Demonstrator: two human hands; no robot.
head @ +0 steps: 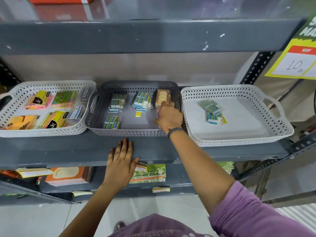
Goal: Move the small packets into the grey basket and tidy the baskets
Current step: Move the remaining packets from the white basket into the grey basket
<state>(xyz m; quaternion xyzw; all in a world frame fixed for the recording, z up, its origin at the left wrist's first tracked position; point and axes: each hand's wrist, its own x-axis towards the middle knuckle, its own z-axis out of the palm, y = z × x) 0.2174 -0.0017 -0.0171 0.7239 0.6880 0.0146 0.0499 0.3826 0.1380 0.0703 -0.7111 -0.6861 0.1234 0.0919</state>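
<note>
The grey basket (133, 132) stands in the middle of the grey shelf. Several small blue-and-white packets (118, 101) lie inside it, along with a tan box (162, 97) upright against its right wall. My right hand (169, 117) reaches into the basket's right side, fingers touching the lower edge of the tan box. Whether it grips the box is unclear. My left hand (122, 161) rests flat, fingers apart, on the shelf's front edge below the basket. The white basket on the right (280, 132) holds two small blue-and-white packets (211, 109).
A white basket on the left (10, 132) holds colourful packs of sticky notes and cards. An upper shelf (136, 36) hangs close above. A yellow price sign (297, 60) hangs at the right. The lower shelf holds notebooks (68, 175) and green packs (150, 173).
</note>
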